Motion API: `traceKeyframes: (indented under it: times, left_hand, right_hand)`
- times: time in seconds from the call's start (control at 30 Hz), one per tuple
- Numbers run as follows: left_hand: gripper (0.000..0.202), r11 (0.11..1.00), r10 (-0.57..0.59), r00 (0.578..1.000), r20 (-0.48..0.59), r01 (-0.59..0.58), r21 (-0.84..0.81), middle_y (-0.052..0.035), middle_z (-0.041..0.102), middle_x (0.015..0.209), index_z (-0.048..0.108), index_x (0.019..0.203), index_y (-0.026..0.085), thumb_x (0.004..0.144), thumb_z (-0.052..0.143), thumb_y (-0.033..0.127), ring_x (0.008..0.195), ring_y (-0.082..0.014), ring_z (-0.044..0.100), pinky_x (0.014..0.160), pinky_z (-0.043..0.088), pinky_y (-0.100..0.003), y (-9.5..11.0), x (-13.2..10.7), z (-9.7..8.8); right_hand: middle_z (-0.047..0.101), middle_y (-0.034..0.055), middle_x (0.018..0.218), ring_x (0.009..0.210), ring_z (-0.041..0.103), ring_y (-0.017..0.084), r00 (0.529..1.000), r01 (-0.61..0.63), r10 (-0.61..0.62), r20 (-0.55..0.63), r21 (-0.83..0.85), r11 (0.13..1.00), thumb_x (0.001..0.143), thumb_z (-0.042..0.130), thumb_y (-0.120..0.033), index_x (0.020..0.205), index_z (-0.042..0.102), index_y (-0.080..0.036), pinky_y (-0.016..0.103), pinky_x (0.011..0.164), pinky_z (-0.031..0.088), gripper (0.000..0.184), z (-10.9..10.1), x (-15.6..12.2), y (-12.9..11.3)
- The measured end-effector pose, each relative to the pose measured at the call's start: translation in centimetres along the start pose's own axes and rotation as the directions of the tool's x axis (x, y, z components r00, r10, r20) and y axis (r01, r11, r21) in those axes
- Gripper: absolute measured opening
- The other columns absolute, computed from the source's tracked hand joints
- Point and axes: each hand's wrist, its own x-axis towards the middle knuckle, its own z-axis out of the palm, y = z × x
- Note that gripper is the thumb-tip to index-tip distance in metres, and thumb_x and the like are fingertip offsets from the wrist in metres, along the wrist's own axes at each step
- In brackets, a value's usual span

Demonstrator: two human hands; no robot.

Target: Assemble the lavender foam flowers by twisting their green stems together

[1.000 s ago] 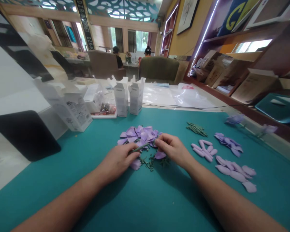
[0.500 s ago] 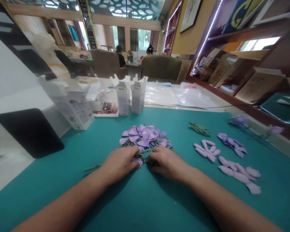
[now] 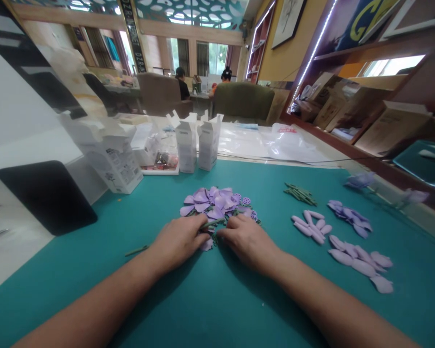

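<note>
both: left hand point(image 3: 177, 239), right hand point(image 3: 246, 240) nearly meeting | petal pile point(image 3: 212, 200) just beyond, perhaps touching | grip unclear

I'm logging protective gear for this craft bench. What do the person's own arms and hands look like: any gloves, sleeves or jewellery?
The left hand and right hand are bare: no gloves, no rings showing. The left forearm and right forearm are uncovered to the picture's lower edge: no sleeve, watch or bracelet in view.
</note>
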Motion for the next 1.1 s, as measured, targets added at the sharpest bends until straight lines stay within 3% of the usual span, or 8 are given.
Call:
traceKeyframes:
  times: [0.23,0.57,0.9,1.1]
  left_hand:
    - [0.013,1.0,0.013,1.0,-0.009,-0.013,0.003,-0.0046,0.07,0.09,0.059,0.09,0.023,0.087,0.048,0.029,0.081,-0.0243,0.064,0.061,0.037,-0.028,0.1,0.0,0.1]
    - [0.022,1.0,0.023,1.0,-0.001,-0.023,0.018,-0.0049,0.069,0.087,0.058,0.089,0.023,0.093,0.04,0.035,0.079,-0.0231,0.064,0.062,0.038,-0.028,0.1,0.0,0.2]
    - [0.023,0.999,0.047,0.999,-0.001,-0.047,0.023,-0.0044,0.069,0.087,0.058,0.088,0.023,0.093,0.04,0.035,0.079,-0.0223,0.063,0.061,0.037,-0.028,0.0,0.0,0.4]
    - [0.023,0.998,0.049,0.999,-0.001,-0.049,0.04,-0.0041,0.068,0.087,0.058,0.088,0.023,0.094,0.039,0.035,0.078,-0.0223,0.063,0.061,0.036,-0.028,0.0,0.0,0.4]
  right_hand:
    - [0.058,0.0042,0.074,0.069,0.043,0.017,0.999,0.05,-0.05,0.002,-0.088,0.995,0.091,0.057,-0.016,0.07,0.064,-0.017,0.031,0.063,0.031,0.022,0.8,0.0,0.3]
    - [0.061,0.006,0.074,0.073,0.049,0.02,0.996,0.081,-0.072,0.051,-0.2,0.976,0.089,0.056,-0.013,0.071,0.065,-0.017,0.033,0.062,0.03,0.021,-0.1,0.1,-0.1]
    - [0.063,0.0067,0.076,0.073,0.049,0.018,0.985,0.068,-0.048,0.166,-0.117,0.991,0.082,0.055,-0.012,0.071,0.065,-0.016,0.033,0.062,0.028,0.015,-1.1,-0.1,-0.7]
    - [0.063,0.0071,0.075,0.071,0.05,0.018,0.991,0.063,-0.05,0.126,-0.107,0.992,0.079,0.054,-0.011,0.07,0.063,-0.016,0.032,0.063,0.029,0.013,-0.7,-0.1,-0.4]
